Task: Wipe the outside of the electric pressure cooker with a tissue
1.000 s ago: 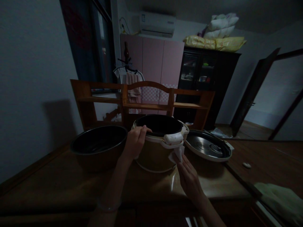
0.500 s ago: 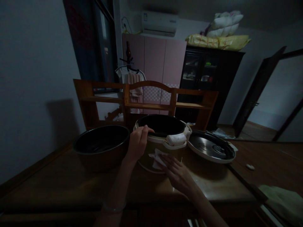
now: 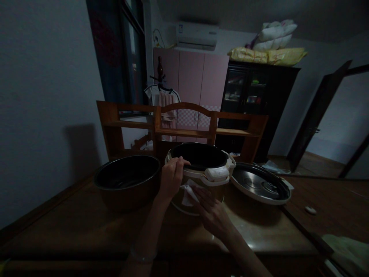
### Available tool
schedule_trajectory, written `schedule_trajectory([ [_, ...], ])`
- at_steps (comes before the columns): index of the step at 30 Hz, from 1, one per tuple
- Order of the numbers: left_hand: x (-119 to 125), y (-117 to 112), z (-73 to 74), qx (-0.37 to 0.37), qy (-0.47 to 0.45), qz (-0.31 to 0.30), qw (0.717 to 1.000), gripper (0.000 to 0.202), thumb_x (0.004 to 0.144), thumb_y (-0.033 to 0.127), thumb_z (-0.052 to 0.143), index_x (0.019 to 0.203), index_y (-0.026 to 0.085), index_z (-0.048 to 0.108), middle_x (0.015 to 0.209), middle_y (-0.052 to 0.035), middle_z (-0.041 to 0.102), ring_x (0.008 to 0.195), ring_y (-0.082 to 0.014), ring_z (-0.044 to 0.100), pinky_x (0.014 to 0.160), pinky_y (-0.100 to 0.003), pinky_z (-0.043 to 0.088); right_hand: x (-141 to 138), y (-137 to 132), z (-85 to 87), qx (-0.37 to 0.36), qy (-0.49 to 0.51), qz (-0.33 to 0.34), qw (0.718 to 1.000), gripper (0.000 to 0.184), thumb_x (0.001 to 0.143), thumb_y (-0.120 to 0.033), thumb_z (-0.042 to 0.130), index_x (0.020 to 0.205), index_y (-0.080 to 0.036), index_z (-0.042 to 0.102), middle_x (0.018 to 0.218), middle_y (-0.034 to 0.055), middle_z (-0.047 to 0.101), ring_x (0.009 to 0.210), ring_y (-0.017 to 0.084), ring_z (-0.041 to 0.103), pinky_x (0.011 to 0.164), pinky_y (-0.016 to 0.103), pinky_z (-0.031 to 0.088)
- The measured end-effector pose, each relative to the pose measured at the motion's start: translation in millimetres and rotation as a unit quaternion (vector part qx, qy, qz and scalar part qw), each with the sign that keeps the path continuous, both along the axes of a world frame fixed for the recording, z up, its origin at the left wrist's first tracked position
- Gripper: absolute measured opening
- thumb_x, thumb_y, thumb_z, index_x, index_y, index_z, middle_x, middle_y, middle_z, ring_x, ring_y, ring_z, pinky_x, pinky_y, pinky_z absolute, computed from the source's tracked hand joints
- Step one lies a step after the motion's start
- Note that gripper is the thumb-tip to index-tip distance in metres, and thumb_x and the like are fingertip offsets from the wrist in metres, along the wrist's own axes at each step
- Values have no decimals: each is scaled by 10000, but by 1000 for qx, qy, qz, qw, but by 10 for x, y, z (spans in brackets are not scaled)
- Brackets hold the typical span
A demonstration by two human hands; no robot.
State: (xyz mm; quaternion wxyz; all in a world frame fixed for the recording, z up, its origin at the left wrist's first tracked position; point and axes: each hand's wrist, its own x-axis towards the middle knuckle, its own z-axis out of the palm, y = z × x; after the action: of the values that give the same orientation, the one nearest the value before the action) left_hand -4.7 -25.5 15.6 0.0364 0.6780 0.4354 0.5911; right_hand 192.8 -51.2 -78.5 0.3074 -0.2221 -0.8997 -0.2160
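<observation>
A round cooker body (image 3: 215, 188) with a white rim and dark inside stands on the wooden table (image 3: 86, 227). My left hand (image 3: 172, 179) grips its near-left rim, fingers curled over the edge. My right hand (image 3: 211, 211) presses a white tissue (image 3: 187, 192) flat against the cooker's front wall, just below the white latch (image 3: 216, 174). The cooker's lid (image 3: 261, 186) lies upside down to the right of it. A dark inner pot (image 3: 127, 184) sits to the left.
A wooden shelf rack (image 3: 184, 127) stands behind the cooker. A small white object (image 3: 310, 210) lies on the table at the right, and a pale green cloth (image 3: 348, 250) at the bottom right corner. A wall runs along the left.
My right hand carried the tissue from under the latch leftwards across the cooker's front wall. The left hand kept its hold on the rim. The camera shifted slightly.
</observation>
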Motion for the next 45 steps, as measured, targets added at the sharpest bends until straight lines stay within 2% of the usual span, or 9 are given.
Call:
schedule_trajectory([
  [6, -54, -16, 13, -2, 15, -28, 999, 528, 1049, 360, 265, 974, 214, 766, 1067, -43, 759, 999, -179, 674, 961, -315, 460, -400, 33, 39, 10, 6, 1, 1000, 583, 897, -13, 453, 1473, -102, 446, 1517, 146, 493, 1471, 235, 370, 1194, 428, 411],
  [9, -108, -38, 44, -11, 43, -50, 998, 518, 1049, 340, 262, 1010, 222, 765, 1097, -33, 756, 1030, -177, 671, 986, -315, 452, -482, 59, 9, 24, -2, 9, 1000, 475, 945, -63, 468, 1417, -89, 503, 1494, 154, 518, 1471, 241, 369, 1202, 420, 394],
  [13, -117, -56, 46, -10, 34, -55, 998, 529, 1049, 338, 249, 1003, 223, 763, 1102, -31, 753, 1047, -176, 665, 1002, -321, 445, -384, 24, -23, 7, -25, 17, 1000, 460, 957, -86, 488, 1417, -95, 503, 1505, 152, 507, 1471, 228, 371, 1181, 398, 423],
  [19, 12, -42, -22, 3, -22, -23, 1000, 523, 1049, 359, 255, 945, 221, 748, 1057, -34, 752, 1014, -175, 666, 976, -320, 459, -1, -64, -152, -29, -62, 28, 997, 490, 900, -17, 504, 1379, -109, 547, 1500, 140, 516, 1427, 224, 441, 1165, 377, 443],
  [23, 94, -4, -57, 14, -29, 23, 999, 509, 1048, 376, 267, 882, 215, 722, 945, -38, 743, 951, -179, 664, 915, -320, 467, 223, -116, -222, -56, -91, 8, 994, 576, 859, 25, 474, 1410, -134, 521, 1540, 126, 469, 1465, 215, 383, 1204, 419, 387],
  [27, 119, 19, -59, 27, -19, 36, 999, 497, 1049, 371, 272, 833, 211, 690, 884, -38, 721, 916, -177, 651, 922, -327, 452, 333, -169, -174, -78, -117, -2, 990, 675, 797, 75, 458, 1440, -127, 482, 1568, 114, 431, 1488, 212, 339, 1231, 422, 339],
  [34, 123, 12, -50, 26, -14, 36, 999, 500, 1050, 386, 261, 834, 210, 676, 877, -43, 711, 899, -177, 648, 899, -324, 458, 293, -177, -136, -52, -98, 6, 994, 536, 820, 49, 517, 1326, -119, 579, 1517, 141, 495, 1456, 231, 399, 1197, 417, 399],
  [41, 129, -5, -41, 25, -12, 41, 999, 499, 1049, 381, 263, 833, 212, 680, 880, -42, 717, 903, -182, 651, 906, -326, 457, 37, -96, -47, -10, -84, 26, 996, 411, 925, -36, 535, 1328, -107, 580, 1456, 132, 564, 1383, 236, 497, 1143, 372, 471],
  [45, 121, -13, -33, 21, -7, 37, 999, 490, 1050, 368, 270, 868, 210, 697, 894, -39, 720, 903, -177, 651, 930, -324, 453, -117, 9, -133, 26, -99, 45, 994, 331, 953, -116, 575, 1281, -92, 607, 1439, 147, 577, 1390, 237, 491, 1146, 373, 468],
])
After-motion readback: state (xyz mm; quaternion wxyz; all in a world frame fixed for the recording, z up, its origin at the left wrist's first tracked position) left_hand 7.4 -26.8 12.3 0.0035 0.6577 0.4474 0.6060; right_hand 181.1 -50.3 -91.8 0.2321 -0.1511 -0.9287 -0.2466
